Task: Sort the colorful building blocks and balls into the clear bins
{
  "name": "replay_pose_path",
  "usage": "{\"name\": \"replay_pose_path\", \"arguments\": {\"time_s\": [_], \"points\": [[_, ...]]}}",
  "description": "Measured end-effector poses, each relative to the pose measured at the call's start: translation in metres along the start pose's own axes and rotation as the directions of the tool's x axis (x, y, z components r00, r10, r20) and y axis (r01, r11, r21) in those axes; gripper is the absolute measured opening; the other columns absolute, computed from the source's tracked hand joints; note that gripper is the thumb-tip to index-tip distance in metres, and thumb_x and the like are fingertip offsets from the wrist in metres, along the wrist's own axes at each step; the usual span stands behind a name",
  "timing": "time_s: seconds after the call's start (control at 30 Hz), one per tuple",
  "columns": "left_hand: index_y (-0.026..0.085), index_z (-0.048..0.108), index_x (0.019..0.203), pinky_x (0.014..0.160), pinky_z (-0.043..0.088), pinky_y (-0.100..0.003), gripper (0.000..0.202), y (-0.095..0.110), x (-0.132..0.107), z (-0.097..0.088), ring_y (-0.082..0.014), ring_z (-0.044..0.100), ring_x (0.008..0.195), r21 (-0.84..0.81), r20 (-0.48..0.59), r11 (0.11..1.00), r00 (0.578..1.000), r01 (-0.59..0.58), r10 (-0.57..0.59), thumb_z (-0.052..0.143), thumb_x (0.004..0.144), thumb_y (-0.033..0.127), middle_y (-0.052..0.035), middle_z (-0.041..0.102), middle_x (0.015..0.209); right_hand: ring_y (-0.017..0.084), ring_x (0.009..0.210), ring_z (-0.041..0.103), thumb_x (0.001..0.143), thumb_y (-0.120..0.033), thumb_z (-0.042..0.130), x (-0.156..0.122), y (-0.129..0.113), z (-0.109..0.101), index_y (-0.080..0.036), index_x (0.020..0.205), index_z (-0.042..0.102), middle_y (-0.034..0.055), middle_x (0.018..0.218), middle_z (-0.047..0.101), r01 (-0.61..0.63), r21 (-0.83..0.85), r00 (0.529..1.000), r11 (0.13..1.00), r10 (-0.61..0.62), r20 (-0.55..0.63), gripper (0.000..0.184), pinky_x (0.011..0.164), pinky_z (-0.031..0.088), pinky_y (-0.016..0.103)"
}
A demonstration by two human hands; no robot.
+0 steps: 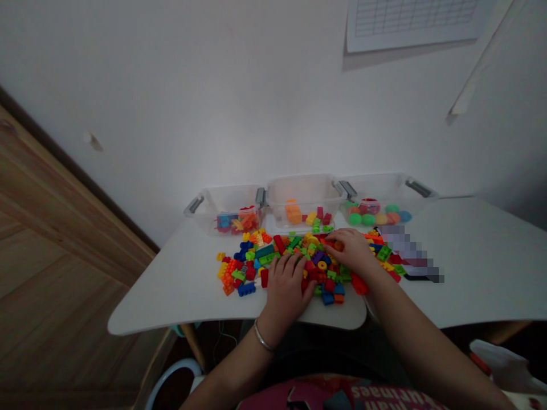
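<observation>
Well, at the far left a wooden panel point(55, 228) runs down the edge of my view, with a pale round rim point(171, 373) low down near the floor. The white desk point(179, 296) starts just beside the wood, and three clear bins with gray handles stand along its back. The left bin point(231, 196) holds a jumble of red, orange and blue blocks. Below it, the loose blocks point(299, 267) are heaped across the desk in red, orange, green, blue, yellow and purple.

My left hand point(286, 290), with a metal bangle point(264, 337) on the wrist, lies on the near edge of the heap, fingers curved down over the pieces; I can't tell whether it's gripping any. The middle bin point(303, 185) has a large orange block point(293, 212) and a few small yellow, red and green ones. My right hand point(348, 250) sits further in, curled over the heap and touching an orange piece point(338, 246), though I can't tell if it's holding it. A red block point(359, 283) lies just below that wrist. The right bin point(376, 182) holds round green and orange discs. A pixelated patch point(410, 253) covers part of the desk at the heap's right end, and a printed grid sheet point(410, 20) hangs on the wall above.
</observation>
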State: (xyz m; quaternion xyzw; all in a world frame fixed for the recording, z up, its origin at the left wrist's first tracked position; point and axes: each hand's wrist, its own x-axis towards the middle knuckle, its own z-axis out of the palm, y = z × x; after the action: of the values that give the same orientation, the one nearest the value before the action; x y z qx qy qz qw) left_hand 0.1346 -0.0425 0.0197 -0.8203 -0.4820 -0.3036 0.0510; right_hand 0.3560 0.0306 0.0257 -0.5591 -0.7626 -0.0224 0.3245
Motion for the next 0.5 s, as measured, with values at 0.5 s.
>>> {"name": "replay_pose_path", "arguments": {"time_s": [0.5], "points": [[0.019,0.06,0.125,0.11,0.036,-0.055,0.044,-0.0002,0.0004,-0.0006,-0.0318,0.052,0.124,-0.005,0.0,1.0,1.0,-0.006,0.006,0.065,0.084,0.035,-0.01,0.062,0.131,0.03,0.105,0.061,0.076,-0.038,0.065,-0.0011,0.007,0.0085,-0.026,0.075,0.073,0.0048,0.101,0.074,-0.037,0.016,0.999,0.999,0.038,-0.029,0.015,0.099,0.039,0.055]]}}
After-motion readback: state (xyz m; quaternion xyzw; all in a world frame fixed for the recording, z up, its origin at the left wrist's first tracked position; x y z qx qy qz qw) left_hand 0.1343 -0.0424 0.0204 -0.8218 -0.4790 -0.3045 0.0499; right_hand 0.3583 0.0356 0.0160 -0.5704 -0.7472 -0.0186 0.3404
